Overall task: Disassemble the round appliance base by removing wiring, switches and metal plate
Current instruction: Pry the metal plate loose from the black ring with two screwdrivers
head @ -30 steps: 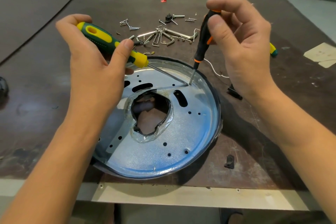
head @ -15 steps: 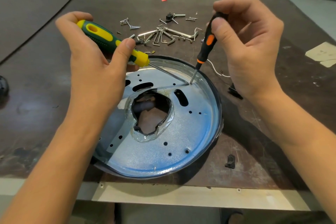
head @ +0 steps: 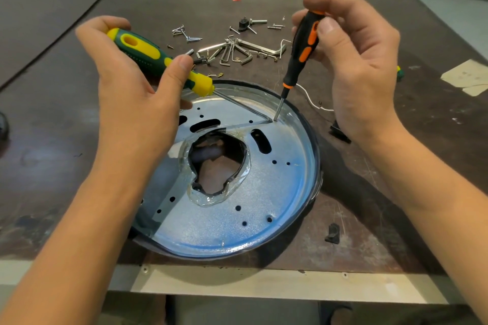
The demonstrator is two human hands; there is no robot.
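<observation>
A round metal plate (head: 253, 219) with a ragged centre hole lies in a black base rim (head: 307, 119) near the table's front edge. My left hand (head: 126, 103) grips a green and yellow screwdriver (head: 148, 54); its shaft slants right across the plate. My right hand (head: 356, 60) pinches a black and orange screwdriver (head: 303, 45), held almost upright. Both tips meet at one spot (head: 274, 120) on the plate's far right, just inside the rim.
Loose screws and hex keys (head: 232, 49) lie behind the base. A white wire (head: 314, 103) and a black part (head: 339, 132) sit to its right, another black piece (head: 332, 233) near the front. Paper scraps (head: 467, 78) lie far right.
My right hand has shifted its fingers round the orange handle, whose top leaned right and came back a little. The left hand and both tips stay at the same spot.
</observation>
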